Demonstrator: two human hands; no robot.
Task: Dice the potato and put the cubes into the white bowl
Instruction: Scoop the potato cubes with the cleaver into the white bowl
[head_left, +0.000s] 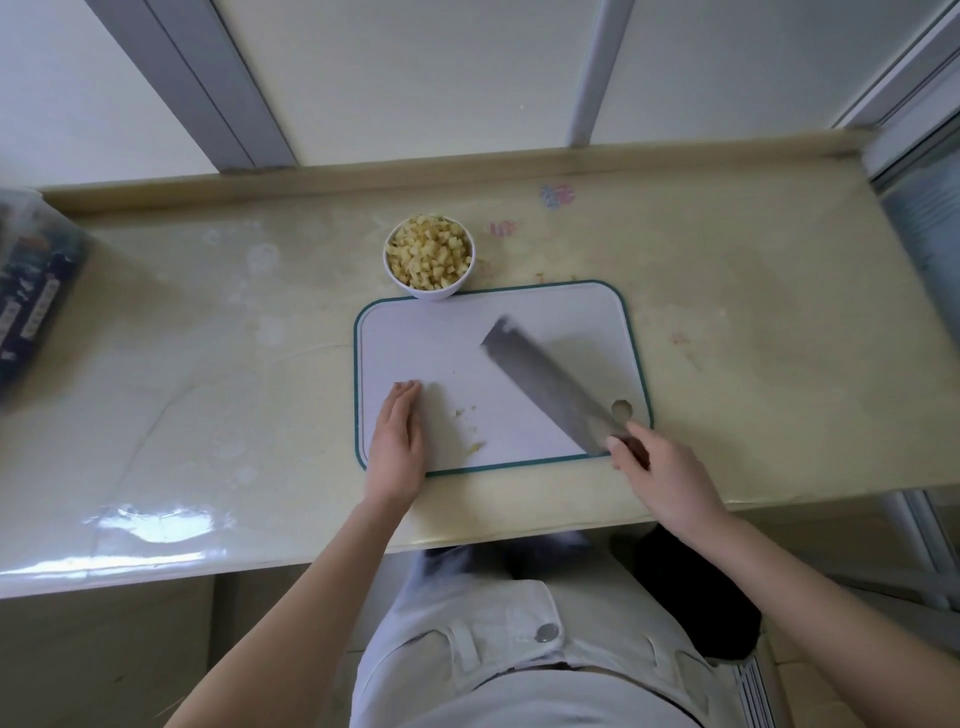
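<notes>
One counter (208, 364) | cutting board (447, 332) | cleaver (545, 384) slanted over board, right hand (660, 467) grasping handle | left hand (397, 441) flat on board's left side | white bowl (431, 288) at board's far edge, heaped with potato cubes (428, 252) | scraps (475, 444) on board

Knife (550, 384) blade motion-blurred, handle hidden in right hand (660, 467); left-edge pack (31, 296) cut off, prob. unreadable.

Left hand (397, 441) flat, fingers straight; right hand (662, 470) grips knife (545, 379) handle.
</notes>
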